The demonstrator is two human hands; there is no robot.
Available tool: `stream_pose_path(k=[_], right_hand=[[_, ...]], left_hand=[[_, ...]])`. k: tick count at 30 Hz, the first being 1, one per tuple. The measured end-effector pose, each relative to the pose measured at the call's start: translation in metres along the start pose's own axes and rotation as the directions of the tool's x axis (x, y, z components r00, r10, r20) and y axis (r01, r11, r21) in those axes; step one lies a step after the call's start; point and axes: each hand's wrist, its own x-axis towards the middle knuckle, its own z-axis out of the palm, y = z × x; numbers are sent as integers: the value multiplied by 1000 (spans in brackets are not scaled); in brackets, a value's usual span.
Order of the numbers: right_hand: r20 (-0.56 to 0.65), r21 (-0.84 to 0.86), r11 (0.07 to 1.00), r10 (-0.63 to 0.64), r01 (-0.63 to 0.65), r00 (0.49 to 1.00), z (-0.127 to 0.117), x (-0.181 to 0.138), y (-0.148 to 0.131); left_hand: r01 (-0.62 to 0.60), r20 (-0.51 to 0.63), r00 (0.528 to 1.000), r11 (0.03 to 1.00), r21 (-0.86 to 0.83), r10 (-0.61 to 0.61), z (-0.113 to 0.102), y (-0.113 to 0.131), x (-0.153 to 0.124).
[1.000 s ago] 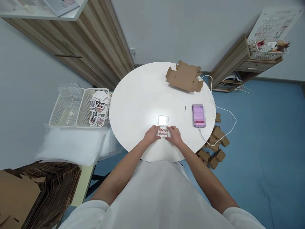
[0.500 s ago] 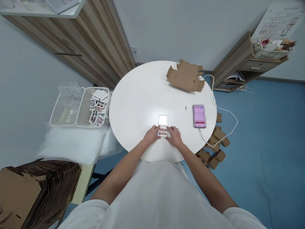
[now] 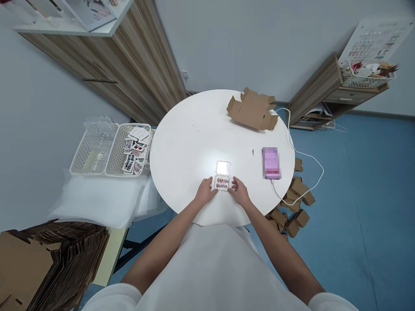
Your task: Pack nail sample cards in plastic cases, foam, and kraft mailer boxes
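Observation:
A small clear plastic case (image 3: 222, 176) lies open on the round white table (image 3: 194, 142), its lid folded back away from me and its lower half filled with reddish press-on nails. My left hand (image 3: 206, 192) grips the case's left edge with curled fingers. My right hand (image 3: 239, 191) grips its right edge the same way. Both hands rest on the table near its front edge.
A flattened brown carton (image 3: 253, 109) lies at the table's far side, a pink phone (image 3: 271, 163) with a white cable on the right. Two white baskets (image 3: 112, 149) with nail packs stand left. Small cartons (image 3: 296, 203) litter the floor; a stack of cardboard (image 3: 48, 263) sits lower left.
My fingers have slid off the top of the nail tray to its side edges, so the nails show fully. The view has shifted slightly.

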Motion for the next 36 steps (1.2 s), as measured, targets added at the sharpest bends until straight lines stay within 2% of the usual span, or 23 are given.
stream_pose_path(k=[3, 11, 16, 19, 24, 28, 31, 34, 36], right_hand=[[-3, 90, 995, 44, -44, 999, 1, 2, -2], [-5, 100, 992, 73, -72, 997, 8, 9, -6], [-2, 201, 977, 69, -68, 998, 11, 2, -12], [-7, 269, 961, 66, -62, 998, 16, -9, -20], [-36, 378, 925, 58, -40, 998, 21, -29, -32], [-30, 519, 853, 90, -62, 995, 19, -37, -44], [24, 614, 778, 151, -134, 988, 18, -38, -58], [117, 655, 737, 118, -166, 986, 22, -39, -73], [98, 673, 726, 99, -139, 990, 28, -41, -81]], left_hand=[[49, -10, 999, 995, -85, -50, 3, 0, -3], [120, -48, 990, 967, -227, -134, 15, 2, -3], [131, -63, 984, 913, -385, -167, 13, -7, -11], [112, -79, 983, 880, -462, -166, 7, -13, -19], [144, 62, 988, 720, -679, -138, -9, -20, -31], [125, 100, 992, 628, -768, -76, -25, -25, -40], [97, 109, 994, 600, -794, -16, -39, -28, -47], [84, 119, 993, 600, -796, 18, -51, -30, -55], [98, 145, 989, 600, -794, 29, -58, -32, -60]])
